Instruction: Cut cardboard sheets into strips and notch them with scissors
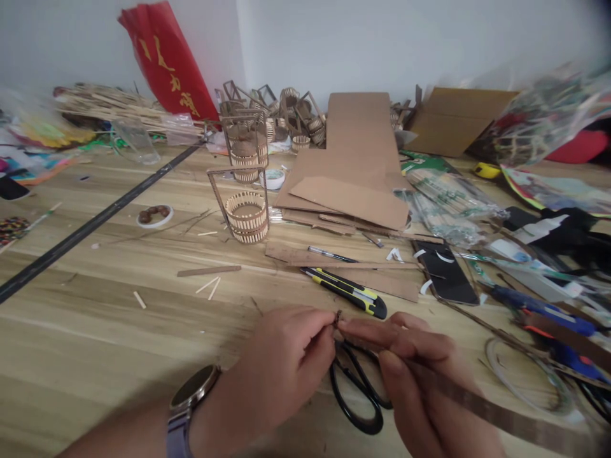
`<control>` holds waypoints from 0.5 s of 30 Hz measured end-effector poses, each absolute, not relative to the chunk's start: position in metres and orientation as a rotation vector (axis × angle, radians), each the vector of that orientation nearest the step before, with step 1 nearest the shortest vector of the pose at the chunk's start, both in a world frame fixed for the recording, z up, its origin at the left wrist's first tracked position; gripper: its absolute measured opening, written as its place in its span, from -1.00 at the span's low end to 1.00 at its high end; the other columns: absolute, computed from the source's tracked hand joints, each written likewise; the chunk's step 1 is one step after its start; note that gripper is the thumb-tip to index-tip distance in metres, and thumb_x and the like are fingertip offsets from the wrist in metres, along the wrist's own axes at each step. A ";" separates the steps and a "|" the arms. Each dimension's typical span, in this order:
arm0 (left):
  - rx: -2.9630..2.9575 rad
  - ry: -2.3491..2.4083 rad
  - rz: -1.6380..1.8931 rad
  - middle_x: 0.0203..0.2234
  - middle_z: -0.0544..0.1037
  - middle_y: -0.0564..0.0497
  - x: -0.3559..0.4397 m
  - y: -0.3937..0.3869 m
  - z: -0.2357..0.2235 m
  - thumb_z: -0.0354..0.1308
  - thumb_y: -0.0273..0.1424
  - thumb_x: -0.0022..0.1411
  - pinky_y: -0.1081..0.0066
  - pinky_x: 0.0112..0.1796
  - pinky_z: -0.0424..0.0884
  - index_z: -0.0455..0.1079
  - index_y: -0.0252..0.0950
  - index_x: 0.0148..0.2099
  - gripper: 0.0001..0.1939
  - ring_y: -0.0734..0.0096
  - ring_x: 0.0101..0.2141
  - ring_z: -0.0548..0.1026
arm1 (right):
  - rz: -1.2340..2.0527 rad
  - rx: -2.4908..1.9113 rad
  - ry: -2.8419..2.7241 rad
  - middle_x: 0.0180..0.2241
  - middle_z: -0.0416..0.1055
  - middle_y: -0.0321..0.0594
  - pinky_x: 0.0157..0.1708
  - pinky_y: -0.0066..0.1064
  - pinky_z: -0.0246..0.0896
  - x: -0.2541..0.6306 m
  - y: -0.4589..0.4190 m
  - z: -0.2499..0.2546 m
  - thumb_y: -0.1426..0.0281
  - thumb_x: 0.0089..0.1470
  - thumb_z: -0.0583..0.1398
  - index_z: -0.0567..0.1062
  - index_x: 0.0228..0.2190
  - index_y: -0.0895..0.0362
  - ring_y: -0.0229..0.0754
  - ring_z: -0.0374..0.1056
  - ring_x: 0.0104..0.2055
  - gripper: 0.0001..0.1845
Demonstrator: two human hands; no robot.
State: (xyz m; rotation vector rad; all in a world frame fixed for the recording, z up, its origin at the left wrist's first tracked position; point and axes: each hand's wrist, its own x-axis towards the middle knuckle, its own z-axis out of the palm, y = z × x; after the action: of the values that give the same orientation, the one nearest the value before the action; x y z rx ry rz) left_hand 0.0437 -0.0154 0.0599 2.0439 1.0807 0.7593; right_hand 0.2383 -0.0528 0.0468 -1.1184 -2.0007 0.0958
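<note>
Brown strip [501, 415] runs from the right hand [424, 359], pinched by its fingers. Left hand [286, 350] has fingers nipped on a small dark bit [338, 317] between the hands, likely the strip's end, too blurred to confirm. Slack pinch could let it spring loose; hard pulling could crease or tear it. Scissors [372, 422] just below might snag it.

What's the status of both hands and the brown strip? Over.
Left hand pinching small brown piece. Right hand gripping brown strip. Possible obstruction: scissors beneath hands.
</note>
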 end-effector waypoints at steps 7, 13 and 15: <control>2.049 1.084 0.740 -0.39 0.59 0.01 0.044 -0.013 0.061 -0.01 -0.39 0.42 0.38 -0.32 0.35 0.46 -0.27 -0.27 -0.75 0.34 -0.35 0.52 | 0.141 -1.123 -1.870 -0.29 0.66 -0.27 -0.20 -0.35 0.45 0.231 -0.048 0.057 0.52 0.27 0.07 0.27 -0.25 -0.01 -0.16 0.58 -0.24 -0.85; 2.163 1.032 0.793 -0.37 0.59 -0.02 0.043 -0.013 0.059 -0.04 -0.44 0.45 0.35 -0.24 0.37 0.43 -0.28 -0.28 -0.73 0.31 -0.30 0.52 | 0.193 -1.122 -1.867 -0.29 0.64 -0.27 -0.23 -0.36 0.48 0.232 -0.048 0.059 0.45 0.32 0.08 0.30 -0.26 -0.02 -0.15 0.58 -0.23 -0.89; 2.191 1.019 0.823 -0.41 0.56 0.00 0.042 -0.012 0.058 -0.02 -0.46 0.43 0.38 -0.29 0.35 0.42 -0.28 -0.31 -0.75 0.34 -0.34 0.51 | 0.259 -1.131 -1.844 -0.32 0.64 -0.28 -0.28 -0.38 0.49 0.234 -0.048 0.059 0.45 0.32 0.08 0.30 -0.25 -0.03 -0.16 0.59 -0.26 -0.89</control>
State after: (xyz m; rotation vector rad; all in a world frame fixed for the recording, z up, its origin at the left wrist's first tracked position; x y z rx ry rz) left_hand 0.0415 -0.0122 0.0582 2.1910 1.0185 0.8229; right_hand 0.2337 -0.0485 0.0586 -1.1306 -1.8437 0.2590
